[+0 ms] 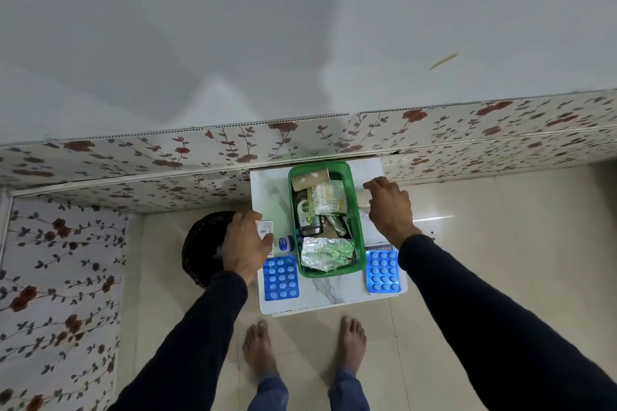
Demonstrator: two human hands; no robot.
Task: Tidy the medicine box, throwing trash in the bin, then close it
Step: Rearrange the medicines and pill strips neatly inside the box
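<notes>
An open green medicine box [356,207] stands on a small white marble-look table [329,295]. It is full of things: a brown roll, a pack of cotton buds, a dark Dettol bottle [305,215] and crumpled foil strips [325,255]. My left hand [245,243] holds a small white carton [264,228] just left of the box. My right hand [389,207] hovers over the table to the right of the box, fingers curled; I cannot tell if it holds anything. Blue pill blister packs lie on the left [280,278] and right [383,271] of the box.
A black bin [203,243] stands on the floor left of the table, partly behind my left hand. A small blue-capped jar [285,242] and a Hansaplast pack [379,248] lie on the table. Floral wall panels close in behind and at left. My bare feet are just below the table.
</notes>
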